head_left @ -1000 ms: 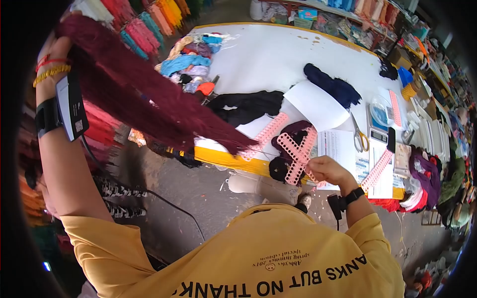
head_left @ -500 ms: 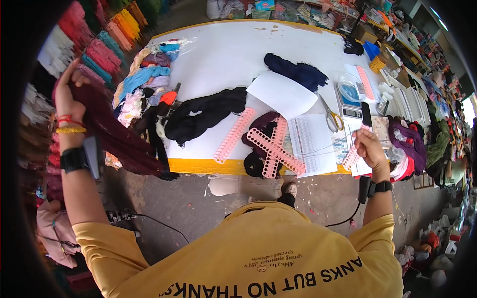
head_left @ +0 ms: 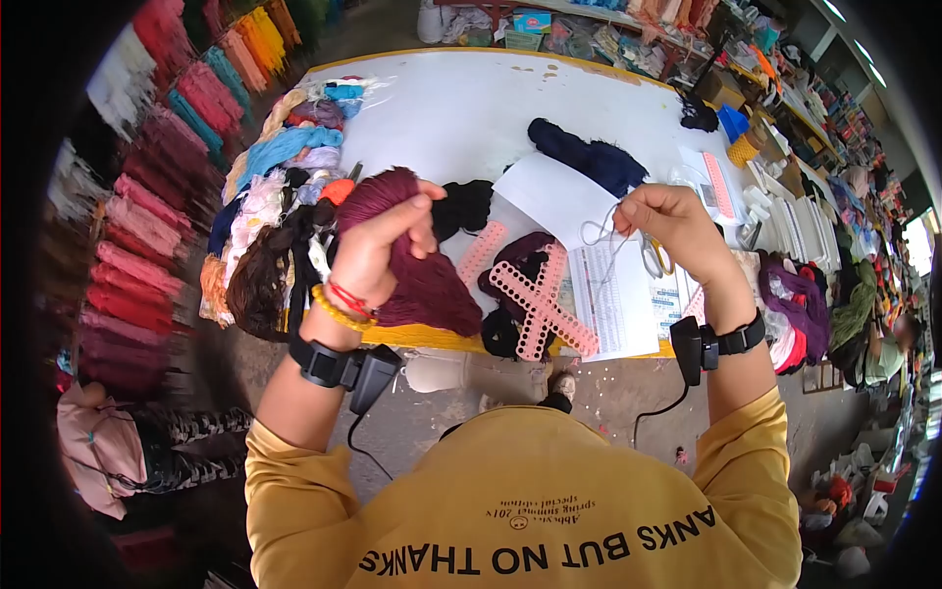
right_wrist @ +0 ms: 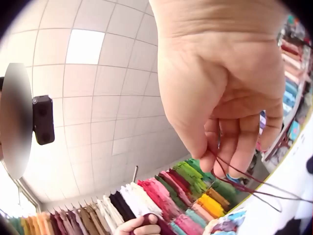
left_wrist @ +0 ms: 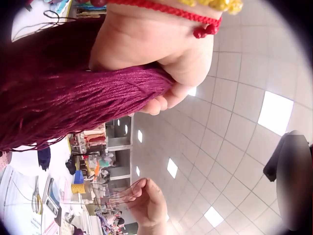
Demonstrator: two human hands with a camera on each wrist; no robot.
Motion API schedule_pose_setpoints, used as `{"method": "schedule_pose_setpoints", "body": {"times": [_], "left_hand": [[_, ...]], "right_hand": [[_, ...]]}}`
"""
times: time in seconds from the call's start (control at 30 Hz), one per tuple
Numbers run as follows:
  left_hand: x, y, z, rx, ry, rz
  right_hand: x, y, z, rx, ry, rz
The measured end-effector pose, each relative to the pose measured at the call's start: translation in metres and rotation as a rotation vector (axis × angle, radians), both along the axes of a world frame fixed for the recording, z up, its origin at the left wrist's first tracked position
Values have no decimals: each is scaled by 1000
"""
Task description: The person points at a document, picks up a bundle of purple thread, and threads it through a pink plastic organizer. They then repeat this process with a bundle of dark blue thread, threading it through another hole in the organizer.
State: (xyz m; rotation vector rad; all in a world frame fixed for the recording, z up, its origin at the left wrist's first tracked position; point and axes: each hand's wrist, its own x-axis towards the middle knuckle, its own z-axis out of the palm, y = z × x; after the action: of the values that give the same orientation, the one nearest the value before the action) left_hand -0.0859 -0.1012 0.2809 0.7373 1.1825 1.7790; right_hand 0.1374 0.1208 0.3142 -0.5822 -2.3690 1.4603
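Note:
A thick hank of maroon yarn [head_left: 432,294] is gripped by my left hand [head_left: 378,250], over the table's front edge. The left wrist view shows its fingers curled round the bundled strands [left_wrist: 93,98], which hang out from the palm. My right hand [head_left: 677,231], above the printed sheets, pinches a thin dark red thread [right_wrist: 249,190] between thumb and forefinger, and the thread's loose loops trail off. Between the hands, two crossed pink strips with punched holes [head_left: 543,304] lie over dark yarn [head_left: 500,324] on the table.
Another pink strip [head_left: 481,253], a white sheet [head_left: 549,196], navy yarn [head_left: 589,157] and scissors [head_left: 655,257] lie on the white table [head_left: 432,108]. Mixed yarns [head_left: 285,162] are heaped at its left. Coloured hanks [head_left: 147,255] hang at far left.
My left hand has brought the maroon yarn from far left in to the table's front. My right hand went from the pink strips out to the right, then up and slightly left, with thread.

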Motion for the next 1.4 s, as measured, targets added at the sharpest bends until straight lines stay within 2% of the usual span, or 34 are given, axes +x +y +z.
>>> {"method": "schedule_pose_setpoints", "body": {"times": [0.03,0.13,0.23,0.3,0.43,0.57,0.6,0.7,0.77,0.87,0.97,1.0,1.07,1.17,1.23,1.3,1.4], "left_hand": [[4,1,-2,0,15,-9],[16,7,-7,31,96,-13],[26,13,-17,18,18,-76],[30,15,-18,14,59,-109],[37,23,-17,107,124,-145],[35,25,-28,31,318,-244],[34,21,-32,-29,193,-251],[23,7,-35,-95,201,-147],[17,2,-37,-43,142,-140],[13,-4,-36,-65,170,-127],[2,-11,-46,-120,308,-75],[-2,-13,-44,-133,392,-35],[-12,-17,-53,-139,254,36],[-23,-28,-55,-225,217,138],[-35,-34,-63,-209,126,173],[-42,-39,-62,-216,122,238],[-39,-37,-58,-264,190,406]], "right_hand": [[-7,-3,2,-166,30,38],[-26,-15,12,-217,-2,23],[-44,-29,17,-288,1,67],[-53,-40,27,-321,-25,102],[-69,-54,25,-202,-81,202],[-75,-52,15,-126,9,273],[-74,-49,18,-85,-25,258],[-63,-35,21,18,-97,204],[-56,-26,12,62,-107,172],[-44,-23,19,-186,-303,223],[-30,-23,14,-56,-196,249],[-25,-17,12,22,-266,296],[-14,5,10,178,-407,388],[6,30,15,124,-310,353],[23,67,7,-125,-318,13],[43,116,-17,-217,-35,-327],[57,155,-22,-356,80,-689]]}}
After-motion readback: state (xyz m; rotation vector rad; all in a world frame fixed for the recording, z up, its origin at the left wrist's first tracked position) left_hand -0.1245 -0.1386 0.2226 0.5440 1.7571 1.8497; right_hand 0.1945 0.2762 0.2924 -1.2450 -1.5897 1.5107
